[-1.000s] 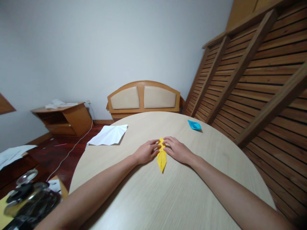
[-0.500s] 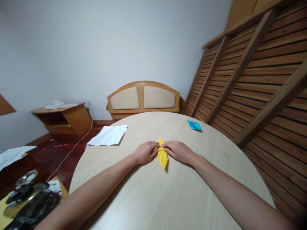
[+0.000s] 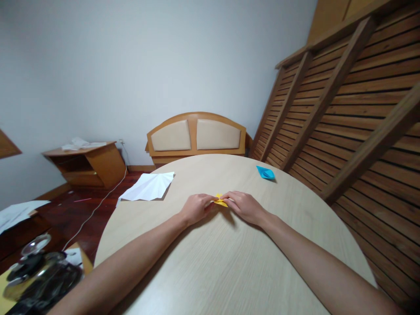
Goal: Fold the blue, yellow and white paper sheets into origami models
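Observation:
A small folded yellow paper is held between my two hands over the middle of the round light-wood table. My left hand pinches its left side, and my right hand pinches its right side. Only a short yellow strip shows between my fingertips; the rest is hidden by my fingers or folded up. Both forearms rest on the tabletop.
A blue folded paper lies at the table's far right. A white creased sheet hangs over the far left edge. Behind stand a headboard, a wooden side table and slatted wood panels. Dark glass items sit at lower left.
The long yellow paper that pointed toward me has been folded up; its near tip rose away from me, and now only a short piece shows between my fingertips.

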Demonstrator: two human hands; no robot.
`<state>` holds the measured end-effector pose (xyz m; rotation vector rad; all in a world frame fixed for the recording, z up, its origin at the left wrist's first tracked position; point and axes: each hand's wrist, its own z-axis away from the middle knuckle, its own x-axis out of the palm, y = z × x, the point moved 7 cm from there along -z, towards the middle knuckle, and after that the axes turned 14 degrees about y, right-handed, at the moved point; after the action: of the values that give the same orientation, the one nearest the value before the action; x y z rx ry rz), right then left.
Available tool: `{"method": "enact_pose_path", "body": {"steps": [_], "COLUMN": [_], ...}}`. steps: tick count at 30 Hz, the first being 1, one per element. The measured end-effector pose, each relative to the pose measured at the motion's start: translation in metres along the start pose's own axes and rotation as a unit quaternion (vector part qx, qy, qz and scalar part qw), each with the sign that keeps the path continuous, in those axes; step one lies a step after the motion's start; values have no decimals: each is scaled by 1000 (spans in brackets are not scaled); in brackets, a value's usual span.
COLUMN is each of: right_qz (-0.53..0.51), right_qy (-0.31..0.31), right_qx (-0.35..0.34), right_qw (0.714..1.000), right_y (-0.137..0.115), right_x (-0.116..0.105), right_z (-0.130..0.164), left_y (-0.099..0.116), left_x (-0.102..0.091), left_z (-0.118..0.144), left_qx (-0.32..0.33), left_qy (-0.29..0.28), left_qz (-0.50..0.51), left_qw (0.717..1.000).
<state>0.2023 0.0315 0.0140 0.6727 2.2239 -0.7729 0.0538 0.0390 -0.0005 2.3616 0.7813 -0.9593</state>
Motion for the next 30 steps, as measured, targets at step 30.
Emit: {"method": "enact_pose_path", "body": {"steps": [30], "right_qz": [-81], "right_qy": [111], "right_qx": [-186], "right_qw": [973], "right_y": [-21], "right_x": [-19], "right_z": [2], "left_y": [23], "left_x": [-27], "left_z": [3], "left_qx": [168], "left_qy": [165], "left_qz": [66], "left_qw": [970]}}
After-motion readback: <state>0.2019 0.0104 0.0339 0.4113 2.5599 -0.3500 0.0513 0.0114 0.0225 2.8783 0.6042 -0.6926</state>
